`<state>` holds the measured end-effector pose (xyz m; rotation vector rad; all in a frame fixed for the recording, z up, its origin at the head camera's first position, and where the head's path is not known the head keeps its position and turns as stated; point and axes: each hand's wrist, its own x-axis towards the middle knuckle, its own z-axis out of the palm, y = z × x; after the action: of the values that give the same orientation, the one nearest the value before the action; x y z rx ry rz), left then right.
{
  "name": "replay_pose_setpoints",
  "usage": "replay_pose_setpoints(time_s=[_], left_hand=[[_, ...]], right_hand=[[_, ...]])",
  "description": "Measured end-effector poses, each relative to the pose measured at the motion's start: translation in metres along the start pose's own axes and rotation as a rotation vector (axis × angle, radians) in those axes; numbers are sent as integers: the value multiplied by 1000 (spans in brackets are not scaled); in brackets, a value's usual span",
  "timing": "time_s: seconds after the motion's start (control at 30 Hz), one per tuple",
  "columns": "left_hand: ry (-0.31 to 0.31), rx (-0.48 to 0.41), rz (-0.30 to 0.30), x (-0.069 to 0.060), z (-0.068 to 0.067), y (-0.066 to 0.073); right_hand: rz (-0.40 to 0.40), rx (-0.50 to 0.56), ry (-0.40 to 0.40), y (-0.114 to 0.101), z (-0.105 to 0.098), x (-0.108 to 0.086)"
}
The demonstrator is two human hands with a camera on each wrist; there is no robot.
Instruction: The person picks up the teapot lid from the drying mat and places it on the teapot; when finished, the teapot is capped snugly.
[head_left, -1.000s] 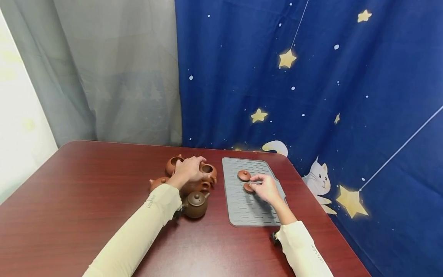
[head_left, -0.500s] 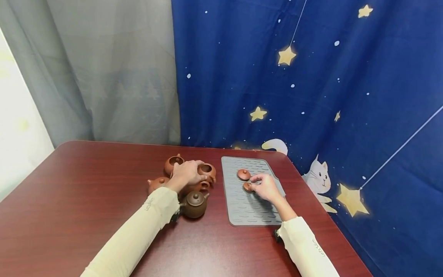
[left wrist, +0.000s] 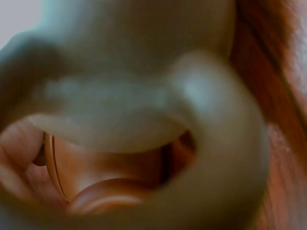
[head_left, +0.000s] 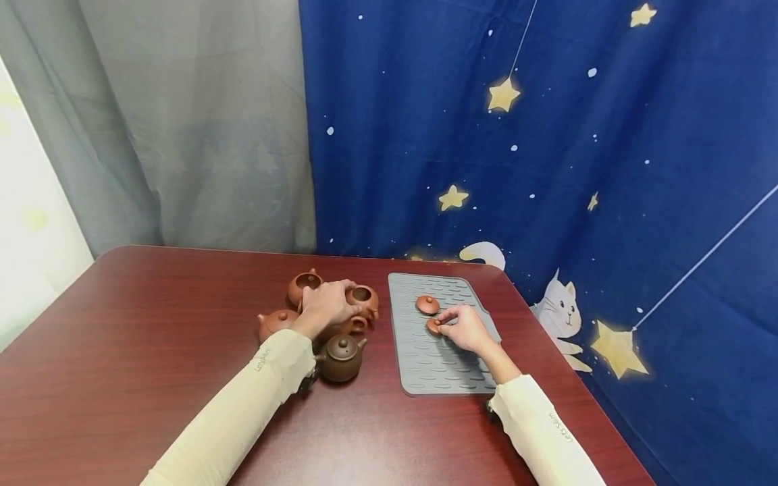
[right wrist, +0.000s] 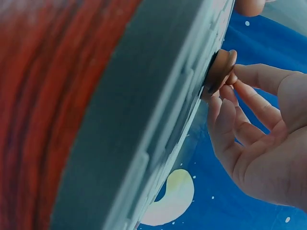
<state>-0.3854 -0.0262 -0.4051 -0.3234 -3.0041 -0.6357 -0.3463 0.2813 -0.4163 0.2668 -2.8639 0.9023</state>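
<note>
My left hand [head_left: 328, 304] reaches over a group of reddish-brown clay teapots and grips the middle teapot [head_left: 342, 329], whose top the hand covers. In the left wrist view that teapot [left wrist: 105, 165] shows through a blurred, close handle [left wrist: 230, 139], with fingers beside it. Two lidless teapots stand around the hand, one behind left [head_left: 296, 291] and one to its right [head_left: 372, 298]. Over the grey mat [head_left: 425, 372], my right hand [head_left: 467, 329] pinches the knob of a small clay lid [right wrist: 219, 68], which is at the mat surface. A larger lid [head_left: 428, 305] lies just behind.
A dark brown lidded teapot [head_left: 340, 359] stands in front, near the left wrist. Another reddish teapot [head_left: 273, 324] sits left of the group. The red-brown table [head_left: 152, 337] ends at a blue star-patterned curtain [head_left: 389, 169] and a grey one [head_left: 225, 135].
The small lid now lies flatter and shows more of its top, with my right hand still at its knob. My left hand stays on the teapot. The head view has shifted slightly.
</note>
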Motion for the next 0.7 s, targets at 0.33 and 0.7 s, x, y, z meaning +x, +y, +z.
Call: replay_pose_setpoints(time_s=[0.33,0.7], left_hand=[[-8,-23,-33,-1,-3,2],[-1,-53,-43,-3,-4,1]], right_hand=[[4,-34,-11,-3,1,5],[-32,-50,-1,-10,4,4]])
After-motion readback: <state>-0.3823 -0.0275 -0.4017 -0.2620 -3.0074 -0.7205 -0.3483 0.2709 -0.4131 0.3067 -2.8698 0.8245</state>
